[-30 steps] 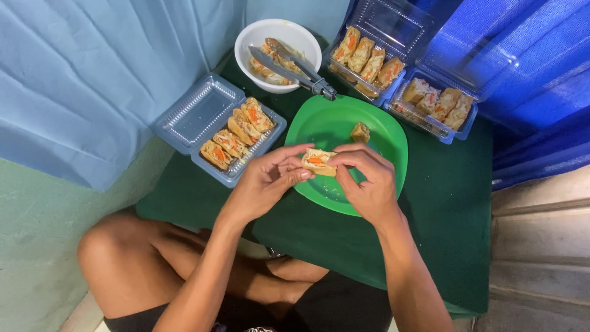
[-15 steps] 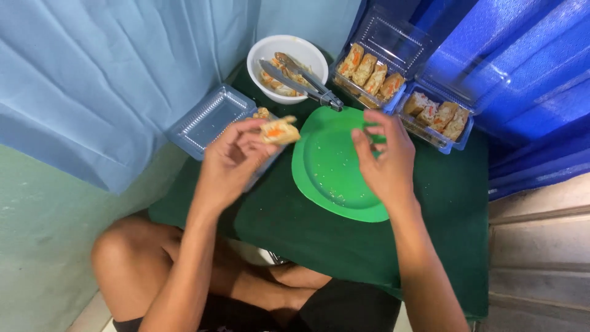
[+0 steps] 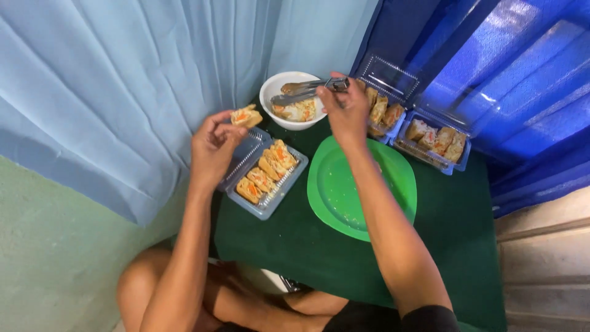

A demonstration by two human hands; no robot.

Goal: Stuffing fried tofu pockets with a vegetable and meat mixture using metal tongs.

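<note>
- Where the right hand [image 3: 347, 110] closes on the metal tongs [image 3: 307, 91], its palm faces away, so the fingers' exact grip cannot be seen; the tongs' tips lie across the white bowl [image 3: 270, 92], partly covering the filling inside.
- Behind that hand, one clear container of filled pieces [image 3: 384, 114] is partly hidden.
- Raised, with the wrist bent, the left hand [image 3: 212, 147] pinches a filled tofu piece [image 3: 246, 115] between fingertips, above the open lid of the near clear tray [image 3: 270, 200].
- Between both forearms, on the dark green table [image 3: 448, 233], sits the green plate [image 3: 344, 190], bare but for crumbs.
</note>
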